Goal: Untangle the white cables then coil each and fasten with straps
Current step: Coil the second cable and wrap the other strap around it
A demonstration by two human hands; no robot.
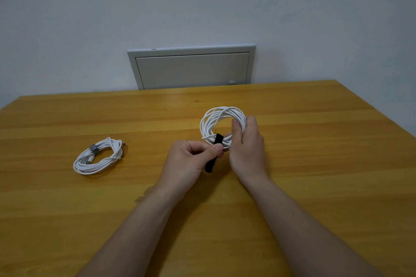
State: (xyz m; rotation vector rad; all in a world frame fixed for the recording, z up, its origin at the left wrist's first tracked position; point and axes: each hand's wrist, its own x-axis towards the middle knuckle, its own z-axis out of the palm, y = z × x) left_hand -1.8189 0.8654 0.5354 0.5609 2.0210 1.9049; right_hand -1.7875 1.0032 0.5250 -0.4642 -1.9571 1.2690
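Observation:
A white cable coil (216, 120) is held upright above the table by my right hand (247, 143), whose fingers wrap its right side. A black strap (213, 155) loops over the bottom of that coil and its loose end hangs down. My left hand (191, 161) pinches the strap between thumb and forefinger just below the coil. A second white cable coil (98, 157) lies flat on the table at the left, bound by a grey strap (93, 148).
The wooden table (315, 164) runs across the whole view, its far edge against a pale wall. A grey access panel (191, 67) is set in the wall behind the table.

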